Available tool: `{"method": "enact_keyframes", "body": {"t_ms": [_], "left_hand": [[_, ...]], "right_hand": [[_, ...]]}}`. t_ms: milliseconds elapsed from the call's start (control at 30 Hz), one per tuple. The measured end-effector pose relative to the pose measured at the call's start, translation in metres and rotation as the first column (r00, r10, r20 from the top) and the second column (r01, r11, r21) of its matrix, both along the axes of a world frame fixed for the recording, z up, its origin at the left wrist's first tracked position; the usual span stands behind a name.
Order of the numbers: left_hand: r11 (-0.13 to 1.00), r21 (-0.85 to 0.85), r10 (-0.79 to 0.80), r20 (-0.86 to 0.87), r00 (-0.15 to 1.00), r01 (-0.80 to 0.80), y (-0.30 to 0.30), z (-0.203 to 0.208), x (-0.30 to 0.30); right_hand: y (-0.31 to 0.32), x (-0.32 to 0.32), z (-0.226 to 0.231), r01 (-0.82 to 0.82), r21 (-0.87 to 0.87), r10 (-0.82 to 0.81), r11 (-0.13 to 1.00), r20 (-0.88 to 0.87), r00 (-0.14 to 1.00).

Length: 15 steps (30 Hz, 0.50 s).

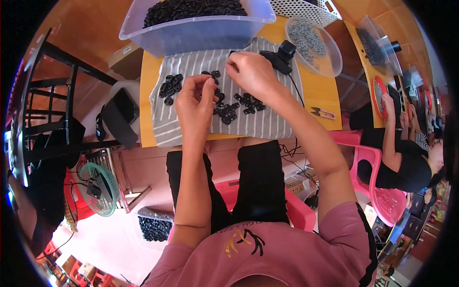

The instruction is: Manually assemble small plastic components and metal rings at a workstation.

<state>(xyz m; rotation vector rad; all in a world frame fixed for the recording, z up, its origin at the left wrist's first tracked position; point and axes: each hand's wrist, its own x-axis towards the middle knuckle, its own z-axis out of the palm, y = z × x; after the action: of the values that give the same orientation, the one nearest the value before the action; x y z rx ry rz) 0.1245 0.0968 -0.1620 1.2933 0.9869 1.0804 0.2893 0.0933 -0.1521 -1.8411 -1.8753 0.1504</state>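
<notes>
My left hand (195, 103) is over the left half of a grey striped cloth (167, 122), thumb and fingers curled together in a pinch. Small black pieces show beside its fingertips, but I cannot tell whether one is held. To its right, my right hand (251, 71) has its fingers closed and pointing left; whatever they grip is hidden. Small black plastic parts lie in loose groups: one pile (170, 88) left of my left hand, another (226, 113) between my hands, and a third (250, 103) below my right hand. A black device (279, 58) with a cable lies beside my right hand.
At the table's back stands a translucent bin (191, 39) of black parts. A round clear tray (330, 52) of small metal pieces and a white perforated basket (306, 15) are at the back right. Thread snips (323, 113) lie near the right edge. Another person (406, 158) sits at right.
</notes>
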Motion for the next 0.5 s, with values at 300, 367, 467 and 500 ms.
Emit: {"method": "enact_keyframes", "body": {"t_ms": [300,367,467,500], "left_hand": [[0.96,-0.12,-0.192,0.382,0.904,0.255,-0.021,0.017,0.024],[0.958,-0.149,-0.172,0.388,0.905,0.246,-0.024,0.019,0.022],[0.944,-0.185,-0.164,0.452,0.877,0.272,-0.026,0.02,0.023],[0.934,-0.206,-0.172,0.461,0.871,0.293,-0.027,0.021,0.024]], "right_hand": [[-0.06,-0.008,0.032,0.092,-0.114,-0.141,0.989,-0.909,0.391],[-0.066,-0.013,0.036,0.085,-0.104,-0.129,0.991,-0.913,0.387],[-0.075,-0.018,0.041,0.12,-0.091,-0.136,0.989,-0.885,0.446],[-0.077,-0.018,0.043,0.137,-0.056,-0.118,0.989,-0.858,0.501]]}}
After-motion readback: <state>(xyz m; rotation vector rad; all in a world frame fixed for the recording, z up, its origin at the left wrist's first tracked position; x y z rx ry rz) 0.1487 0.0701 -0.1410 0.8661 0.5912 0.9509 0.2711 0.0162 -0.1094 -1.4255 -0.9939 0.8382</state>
